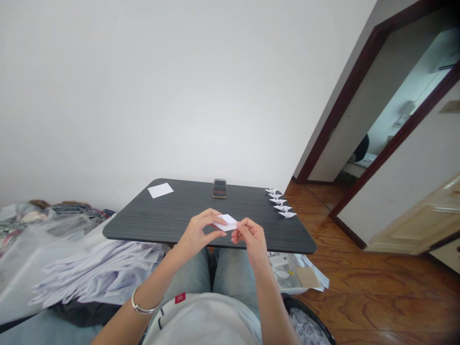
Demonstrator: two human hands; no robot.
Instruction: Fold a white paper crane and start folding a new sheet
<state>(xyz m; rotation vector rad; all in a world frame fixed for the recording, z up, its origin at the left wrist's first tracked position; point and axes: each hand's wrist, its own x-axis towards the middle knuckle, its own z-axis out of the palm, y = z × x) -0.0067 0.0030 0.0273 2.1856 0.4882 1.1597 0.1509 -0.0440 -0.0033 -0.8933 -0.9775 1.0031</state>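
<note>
A small folded white paper [227, 220] is held between my two hands, above the near edge of the dark table. My left hand [203, 227] grips its left side, thumb below and fingers above. At its right corner, my right hand [250, 235] pinches the paper between thumb and fingertips. Several folded paper cranes [282, 208] stand in a row along the table's right side. On the far left of the tabletop lies a flat sheet of white paper [160, 190].
The dark table [143, 218] stands against a white wall. A phone [219, 188] rests at its back edge. Folded white cloth [104, 273] and plastic bags lie to the left. Below the table's right side are a box of items [287, 270] and a bin of paper scraps [307, 328].
</note>
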